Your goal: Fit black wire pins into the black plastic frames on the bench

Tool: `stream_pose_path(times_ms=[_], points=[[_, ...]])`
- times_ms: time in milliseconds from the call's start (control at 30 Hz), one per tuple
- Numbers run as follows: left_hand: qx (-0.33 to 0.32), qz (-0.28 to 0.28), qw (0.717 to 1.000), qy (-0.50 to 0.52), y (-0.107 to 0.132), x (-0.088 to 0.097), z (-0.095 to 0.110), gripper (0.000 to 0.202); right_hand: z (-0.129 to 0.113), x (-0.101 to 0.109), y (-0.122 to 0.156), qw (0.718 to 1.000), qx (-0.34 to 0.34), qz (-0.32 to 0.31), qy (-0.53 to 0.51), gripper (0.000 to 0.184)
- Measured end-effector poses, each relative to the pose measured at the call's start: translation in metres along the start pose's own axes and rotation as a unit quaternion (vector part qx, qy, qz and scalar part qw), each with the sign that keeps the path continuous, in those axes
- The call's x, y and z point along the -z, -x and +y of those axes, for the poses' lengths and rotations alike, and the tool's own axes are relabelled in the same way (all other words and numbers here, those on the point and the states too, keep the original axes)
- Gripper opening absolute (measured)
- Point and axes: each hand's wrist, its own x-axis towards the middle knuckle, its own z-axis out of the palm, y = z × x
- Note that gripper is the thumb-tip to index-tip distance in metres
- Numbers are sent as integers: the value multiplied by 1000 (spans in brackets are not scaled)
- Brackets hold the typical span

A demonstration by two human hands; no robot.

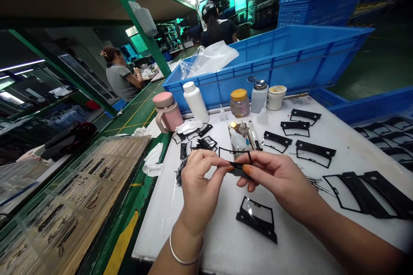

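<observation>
Both my hands hold one thin black plastic frame [232, 153] above the white work mat [200, 240]. My left hand [200, 184] pinches its left side, fingers closed. My right hand [281, 177] pinches its lower right edge between thumb and fingers. Another black frame [257, 218] lies flat on the mat just below my hands. Several more frames [314, 152] lie spread out to the right, and a stack of larger ones [368, 193] sits at the far right.
A pink mug [167, 111], a white bottle [195, 102], jars [239, 102] and a dispenser [259, 96] stand behind, before a big blue crate [290, 60]. Clear trays of small parts [74, 197] lie left. Two other people work farther back.
</observation>
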Motion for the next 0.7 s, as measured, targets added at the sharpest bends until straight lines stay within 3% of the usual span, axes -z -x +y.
stream_pose_path(times_ms=[333, 700], points=[[4, -26, 999, 46, 1, -4, 4, 10, 7, -5, 1, 999, -7, 43, 23, 13], [13, -45, 997, 69, 0, -1, 2, 11, 7, -5, 1, 998, 18, 38, 54, 4]])
